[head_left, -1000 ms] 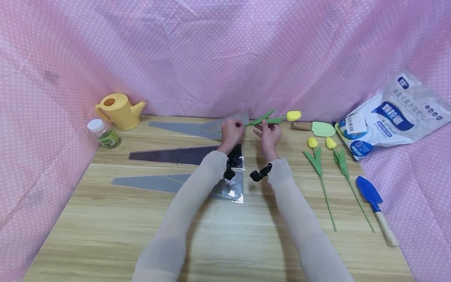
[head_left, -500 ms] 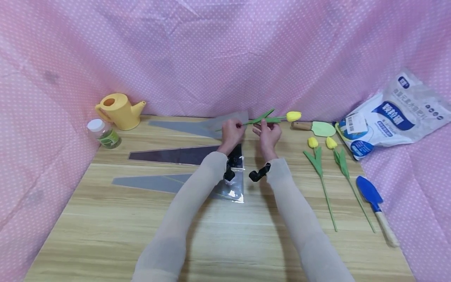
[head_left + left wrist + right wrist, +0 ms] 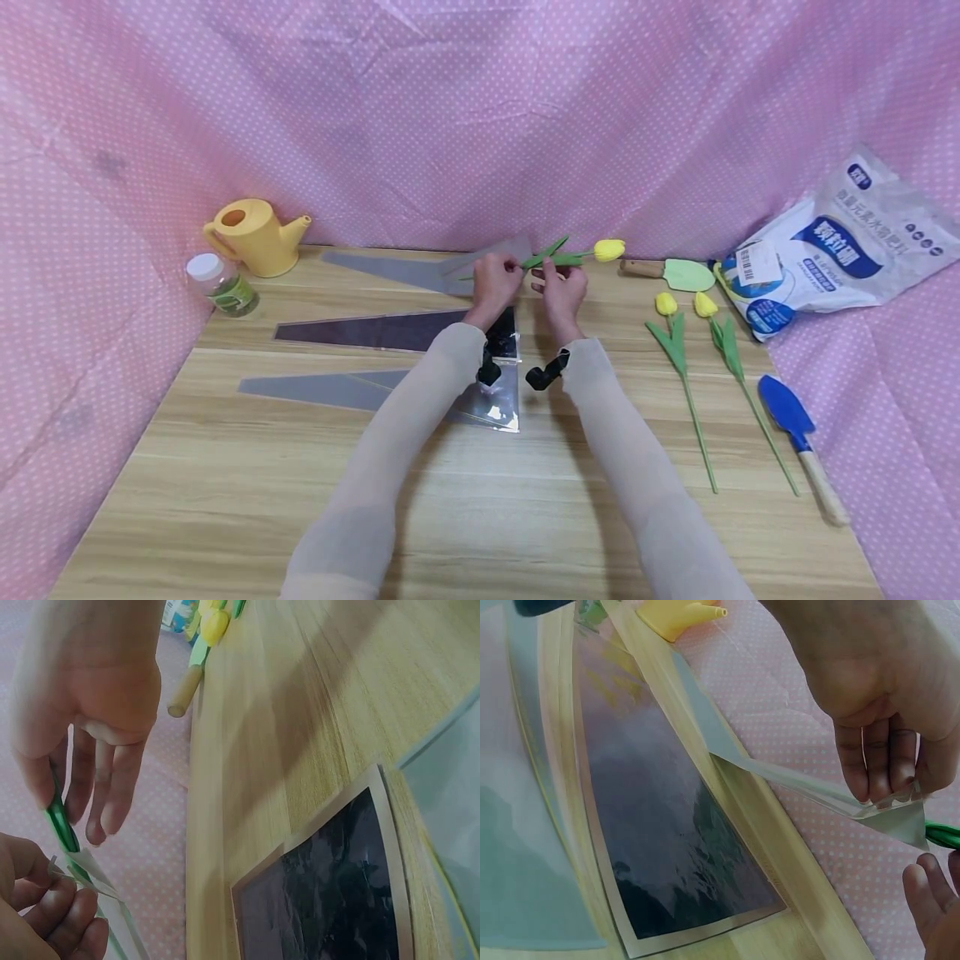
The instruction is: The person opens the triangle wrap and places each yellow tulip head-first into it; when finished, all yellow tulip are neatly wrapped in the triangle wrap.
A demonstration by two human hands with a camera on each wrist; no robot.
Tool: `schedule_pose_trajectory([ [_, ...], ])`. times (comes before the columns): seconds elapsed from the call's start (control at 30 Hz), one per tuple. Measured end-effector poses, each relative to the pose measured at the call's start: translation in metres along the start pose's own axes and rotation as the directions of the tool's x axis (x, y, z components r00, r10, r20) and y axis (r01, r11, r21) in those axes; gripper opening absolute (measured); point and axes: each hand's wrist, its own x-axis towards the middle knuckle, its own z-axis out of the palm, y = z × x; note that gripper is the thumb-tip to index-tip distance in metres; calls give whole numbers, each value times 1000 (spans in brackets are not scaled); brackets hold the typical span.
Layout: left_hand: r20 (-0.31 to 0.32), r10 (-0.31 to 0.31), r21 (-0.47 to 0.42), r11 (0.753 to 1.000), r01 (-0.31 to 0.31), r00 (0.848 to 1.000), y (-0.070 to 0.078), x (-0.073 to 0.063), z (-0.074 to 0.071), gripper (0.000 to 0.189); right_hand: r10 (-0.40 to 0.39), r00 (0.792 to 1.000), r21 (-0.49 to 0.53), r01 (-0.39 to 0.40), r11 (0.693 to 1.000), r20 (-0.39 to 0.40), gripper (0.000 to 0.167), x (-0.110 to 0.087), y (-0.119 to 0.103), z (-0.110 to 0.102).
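My left hand (image 3: pixel 492 285) pinches the open end of a grey translucent flower sleeve (image 3: pixel 382 268) at the table's back edge; that end is lifted. Between thumb and fingers, my right hand (image 3: pixel 564 296) holds a yellow tulip (image 3: pixel 609 250) by its green leaves (image 3: pixel 61 823), its head pointing right. The tulip's stem runs inside the sleeve, and the lower leaves are at its mouth (image 3: pixel 907 823). Nearer lie a dark sleeve (image 3: pixel 360 332) and another grey sleeve (image 3: pixel 307 388), both flat and partly covered by my left arm.
Two more tulips (image 3: pixel 677 354) lie at the right, beside a blue trowel (image 3: pixel 785 408). Behind them are a green trowel (image 3: pixel 687 275) and a white printed bag (image 3: pixel 832 250). A yellow watering can (image 3: pixel 258 239) and a white-capped bottle (image 3: pixel 228 287) stand at the back left.
My right hand has moved a little to the left with the tulip, so its stem reaches deeper into the sleeve. My left hand has stayed nearly still.
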Motion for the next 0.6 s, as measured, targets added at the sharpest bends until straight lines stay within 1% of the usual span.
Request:
schedule_pose_trajectory([
  [0.1,1,0,-7,1000,0,1000,1,0,0,12,16,1000,-35,-16,999,6,24,0,0,0],
  [0.2,-1,19,-24,1000,-19,1000,2,-1,-1,12,40,999,-49,-39,998,12,28,1,1,1],
  [0.3,1,33,-51,998,-33,999,4,-2,-1,13,70,997,-70,-67,995,36,30,1,3,0],
  [0.43,-1,34,-61,998,-34,999,5,-2,-1,14,92,993,-97,-85,992,78,33,0,4,0],
  [0.5,-9,28,-51,998,-29,1000,5,-2,-1,14,100,991,-76,-94,993,84,33,0,2,0],
  [0.6,-22,14,-44,999,-15,1000,4,-1,-1,13,123,990,26,-125,992,70,33,0,0,0],
])
